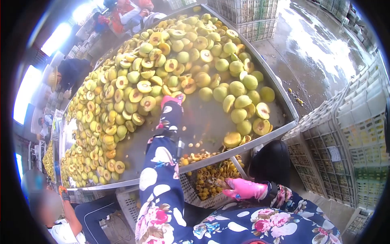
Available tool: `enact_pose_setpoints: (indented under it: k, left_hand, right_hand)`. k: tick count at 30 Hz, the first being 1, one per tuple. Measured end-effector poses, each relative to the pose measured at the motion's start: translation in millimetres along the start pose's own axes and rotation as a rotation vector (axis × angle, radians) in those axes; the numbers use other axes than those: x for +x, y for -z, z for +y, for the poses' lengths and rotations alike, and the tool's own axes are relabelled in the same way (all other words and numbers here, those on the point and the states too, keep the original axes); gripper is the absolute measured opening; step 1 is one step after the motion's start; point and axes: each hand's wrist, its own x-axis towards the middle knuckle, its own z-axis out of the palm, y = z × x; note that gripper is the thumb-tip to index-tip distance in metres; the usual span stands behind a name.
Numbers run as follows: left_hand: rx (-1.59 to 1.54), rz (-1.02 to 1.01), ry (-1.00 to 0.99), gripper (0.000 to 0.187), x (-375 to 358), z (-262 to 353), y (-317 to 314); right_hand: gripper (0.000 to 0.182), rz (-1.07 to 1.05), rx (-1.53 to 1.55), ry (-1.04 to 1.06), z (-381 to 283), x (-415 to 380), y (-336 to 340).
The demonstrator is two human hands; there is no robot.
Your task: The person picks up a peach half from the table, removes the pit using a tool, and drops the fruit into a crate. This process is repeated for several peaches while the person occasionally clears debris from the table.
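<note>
Halved and whole yellow-green peaches (136, 95) are heaped on a wide metal table (195, 122). My left hand (172, 100), in a pink glove, reaches to the near edge of the heap and touches the peach halves there. Its fingers are small and partly hidden among the fruit. My right hand (246, 189), also gloved in pink, is closed low in front of me, beyond the table's near rim. What it grips is hidden. Below it, a crate (217, 199) holds peach stones and scraps.
Along the near rim lies a pile of peach scraps (199, 157). Stacked plastic crates (341, 142) stand at right, more crates (252, 18) at the far side. A co-worker (61, 219) sits at lower left; other people (130, 14) are at the back. The floor (317, 44) looks wet.
</note>
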Motion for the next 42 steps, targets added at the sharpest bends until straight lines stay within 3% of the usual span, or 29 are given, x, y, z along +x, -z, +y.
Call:
enact_pose_setpoints:
  k: [2, 4, 8, 10, 11, 12, 14, 18, 23, 29, 35, 38, 42]
  left_hand:
    - [-0.062, -0.010, -0.044, 0.032, 0, 5, -14]
    - [-0.281, -0.060, -0.086, 0.031, -6, 2, -20]
    - [-1.290, -0.396, -0.042, 0.033, -48, -18, -11]
    - [-1.599, -0.520, 0.004, 0.035, -91, -24, 10]
    - [-1.703, -0.546, 0.036, 0.037, -120, -23, 27]
    - [-1.764, -0.587, 0.020, 0.037, -143, -28, 31]
    - [-1.891, -0.669, -0.016, 0.038, -185, -37, 34]
    - [-2.088, -0.663, 0.159, 0.039, -253, -37, 33]
    - [-2.112, -0.583, 0.207, 0.044, -294, -40, 24]
    - [-2.249, -0.666, 0.084, 0.041, -310, -44, 13]
    - [-2.161, -0.472, 0.178, 0.036, -321, -37, 10]
    - [-1.995, -0.326, 0.190, 0.030, -326, -32, 6]
    - [-1.850, -0.311, 0.210, 0.023, -327, -31, 10]
  right_hand:
    - [0.034, -0.031, -0.012, -0.076, -4, 0, 0]
    - [0.035, -0.028, 0.002, -0.023, -5, 1, -1]
    - [0.029, 0.017, 0.155, 0.068, -7, -5, 0]
    - [0.025, 0.076, 0.354, 0.110, -28, -19, 6]
    - [0.018, 0.094, 0.470, 0.239, -21, -15, 3]
    - [0.016, 0.087, 0.462, 0.155, -45, -26, 11]
    - [0.017, 0.128, 0.424, 0.246, -52, -27, 11]
    - [0.023, 0.230, 0.130, 0.260, -70, -27, 8]
    - [0.032, 0.355, -0.120, 0.343, -71, -31, -10]
    - [0.034, 0.415, -0.189, 0.385, -67, -35, -25]
    - [0.033, 0.479, -0.266, 0.525, -44, -21, -35]
    - [0.032, 0.428, -0.314, 0.473, -31, -17, -35]
    - [0.031, 0.323, -0.433, 0.328, -42, -27, -28]
